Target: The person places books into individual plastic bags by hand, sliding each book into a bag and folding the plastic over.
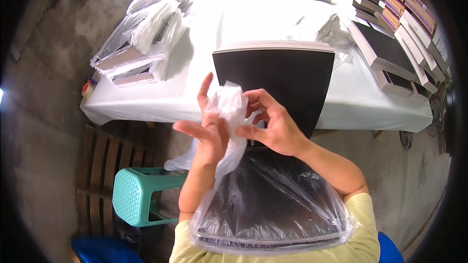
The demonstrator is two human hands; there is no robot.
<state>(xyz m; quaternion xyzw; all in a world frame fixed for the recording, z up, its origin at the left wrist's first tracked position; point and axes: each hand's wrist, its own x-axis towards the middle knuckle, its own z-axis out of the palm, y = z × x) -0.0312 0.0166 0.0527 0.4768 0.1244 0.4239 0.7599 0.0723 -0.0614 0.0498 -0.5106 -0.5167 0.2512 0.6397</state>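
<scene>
Bag (pixel 273 199): nearest me, clear, spread over my lap with something flat and dark inside.
Stool (pixel 129 197): green, left of my left forearm.
Left grip (pixel 210 136): thumb and forefinger spread wide; the other fingers are hidden by film, so I cannot tell whether they pinch it.
Right grip (pixel 279 125): curled, thumb tip and fingertips at the film's right side, apart from each other; whether any pinch it, I cannot tell.
Film (pixel 229 100): crumpled between my hands, just left of my right grip, long axis near to far, its loose tail showing left of my left forearm.
Nearer hand: left, the film lying against it.
Panel (pixel 282 75): black, just beyond the film and to its right, far edge against the counter (pixel 243 14).
Stacks: wrapped left (pixel 151 29), bare right (pixel 385 48), both farther off.
</scene>
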